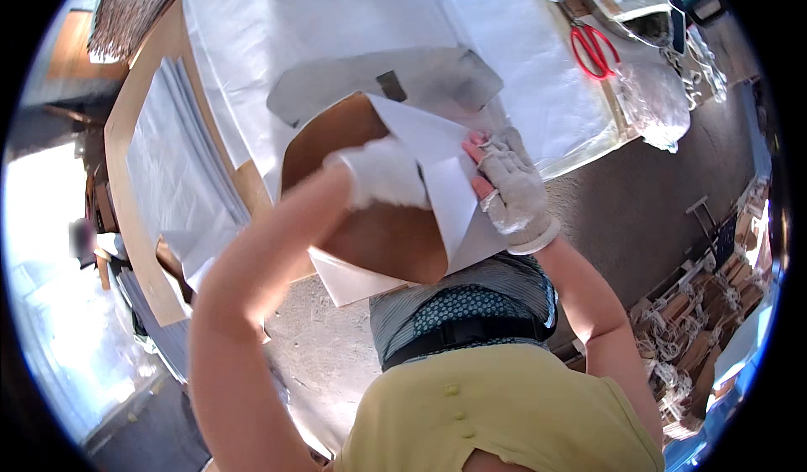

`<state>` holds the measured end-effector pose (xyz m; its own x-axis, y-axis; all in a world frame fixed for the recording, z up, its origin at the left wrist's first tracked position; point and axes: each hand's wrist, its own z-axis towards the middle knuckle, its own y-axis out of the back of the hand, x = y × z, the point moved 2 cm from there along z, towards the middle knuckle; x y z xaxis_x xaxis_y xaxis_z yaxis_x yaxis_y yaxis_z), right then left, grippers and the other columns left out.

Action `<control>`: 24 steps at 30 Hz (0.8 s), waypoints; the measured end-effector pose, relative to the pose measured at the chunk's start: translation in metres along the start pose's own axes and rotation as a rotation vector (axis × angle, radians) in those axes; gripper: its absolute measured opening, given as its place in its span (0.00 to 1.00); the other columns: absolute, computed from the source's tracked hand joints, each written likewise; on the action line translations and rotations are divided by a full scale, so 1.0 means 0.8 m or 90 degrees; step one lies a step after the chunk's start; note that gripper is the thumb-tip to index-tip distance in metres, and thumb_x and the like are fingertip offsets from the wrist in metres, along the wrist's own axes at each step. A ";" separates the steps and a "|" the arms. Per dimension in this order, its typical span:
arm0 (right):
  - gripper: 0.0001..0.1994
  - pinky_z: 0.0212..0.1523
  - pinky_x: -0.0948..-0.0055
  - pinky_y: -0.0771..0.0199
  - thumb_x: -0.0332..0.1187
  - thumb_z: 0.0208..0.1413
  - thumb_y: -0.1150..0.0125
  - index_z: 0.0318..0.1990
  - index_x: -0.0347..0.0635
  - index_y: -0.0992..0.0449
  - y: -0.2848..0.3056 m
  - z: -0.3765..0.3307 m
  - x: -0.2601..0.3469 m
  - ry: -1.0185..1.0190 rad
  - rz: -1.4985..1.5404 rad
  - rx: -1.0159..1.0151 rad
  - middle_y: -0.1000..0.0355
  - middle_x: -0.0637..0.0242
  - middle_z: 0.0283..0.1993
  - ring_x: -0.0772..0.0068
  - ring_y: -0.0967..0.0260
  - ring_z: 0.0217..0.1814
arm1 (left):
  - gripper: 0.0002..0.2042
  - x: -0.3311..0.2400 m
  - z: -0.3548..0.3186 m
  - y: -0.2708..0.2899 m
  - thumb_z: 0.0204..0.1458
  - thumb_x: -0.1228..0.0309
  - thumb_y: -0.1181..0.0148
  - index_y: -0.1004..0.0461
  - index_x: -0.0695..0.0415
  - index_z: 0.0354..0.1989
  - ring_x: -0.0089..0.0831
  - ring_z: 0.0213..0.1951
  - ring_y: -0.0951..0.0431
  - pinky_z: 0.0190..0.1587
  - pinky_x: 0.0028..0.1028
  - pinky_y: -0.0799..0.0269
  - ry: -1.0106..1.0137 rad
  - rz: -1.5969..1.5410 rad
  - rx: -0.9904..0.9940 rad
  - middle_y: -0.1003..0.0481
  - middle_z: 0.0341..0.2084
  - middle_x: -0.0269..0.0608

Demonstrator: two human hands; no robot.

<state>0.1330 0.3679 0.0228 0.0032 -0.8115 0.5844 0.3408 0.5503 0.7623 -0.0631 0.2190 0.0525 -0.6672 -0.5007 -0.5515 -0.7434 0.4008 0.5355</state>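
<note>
A paper bag, white outside and brown inside, lies at the table's near edge with its end spread wide and white flaps folded at the right. My left hand, in a white glove, reaches across the brown opening against the inner edge of the flap. Motion blur hides its fingers. My right hand wears a pale glove with bare fingertips. Its fingers are apart and rest on the outer side of the white flap. Just beyond the bag lies a flat grey sheet with a small dark rectangle on it.
Large white sheets cover the far table. A stack of folded white paper lies at the left. Red-handled scissors and a clear plastic bag sit at the far right. Tied brown bundles stand on the floor at right.
</note>
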 end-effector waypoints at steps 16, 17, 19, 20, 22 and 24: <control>0.32 0.85 0.45 0.61 0.47 0.65 0.41 0.74 0.44 0.32 -0.025 0.050 0.031 0.058 -0.211 0.187 0.43 0.50 0.82 0.44 0.51 0.85 | 0.19 0.061 0.009 0.028 0.60 0.59 0.46 0.16 0.58 0.48 0.53 0.42 0.16 0.50 0.46 0.23 0.137 0.034 -0.341 0.17 0.37 0.58; 0.32 0.85 0.45 0.61 0.46 0.64 0.41 0.74 0.45 0.31 -0.030 0.055 0.030 0.067 -0.207 0.175 0.44 0.51 0.82 0.46 0.51 0.85 | 0.19 0.060 0.011 0.027 0.60 0.60 0.47 0.16 0.58 0.49 0.55 0.44 0.17 0.51 0.47 0.23 0.137 0.032 -0.346 0.17 0.39 0.59; 0.31 0.85 0.45 0.61 0.45 0.64 0.40 0.73 0.45 0.30 -0.038 0.062 0.027 0.087 -0.206 0.150 0.44 0.54 0.83 0.49 0.50 0.85 | 0.19 0.058 0.014 0.027 0.60 0.60 0.48 0.16 0.58 0.50 0.57 0.45 0.17 0.53 0.48 0.24 0.140 0.027 -0.355 0.17 0.40 0.59; 0.32 0.85 0.45 0.62 0.45 0.64 0.40 0.73 0.45 0.31 -0.041 0.060 0.031 0.063 -0.208 0.160 0.43 0.53 0.82 0.47 0.51 0.85 | 0.19 0.057 0.015 0.027 0.60 0.60 0.47 0.16 0.58 0.49 0.57 0.45 0.17 0.53 0.48 0.23 0.144 0.024 -0.358 0.17 0.40 0.59; 0.33 0.86 0.45 0.63 0.46 0.63 0.39 0.74 0.45 0.31 -0.040 0.045 0.051 0.023 -0.210 0.183 0.42 0.52 0.81 0.44 0.53 0.86 | 0.19 0.056 0.012 0.024 0.61 0.60 0.47 0.16 0.59 0.48 0.57 0.45 0.17 0.53 0.48 0.23 0.154 0.024 -0.364 0.17 0.39 0.59; 0.33 0.85 0.44 0.61 0.45 0.62 0.38 0.73 0.44 0.31 -0.042 -0.011 0.061 0.104 -0.140 0.241 0.41 0.52 0.80 0.43 0.52 0.85 | 0.19 0.051 0.007 0.026 0.61 0.60 0.47 0.17 0.60 0.46 0.57 0.45 0.17 0.53 0.49 0.23 0.149 0.044 -0.375 0.17 0.39 0.59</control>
<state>0.1300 0.3077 0.0231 0.1279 -0.9206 0.3690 -0.0175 0.3699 0.9289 -0.1062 0.2110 0.0376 -0.6351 -0.6699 -0.3846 -0.5039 -0.0180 0.8636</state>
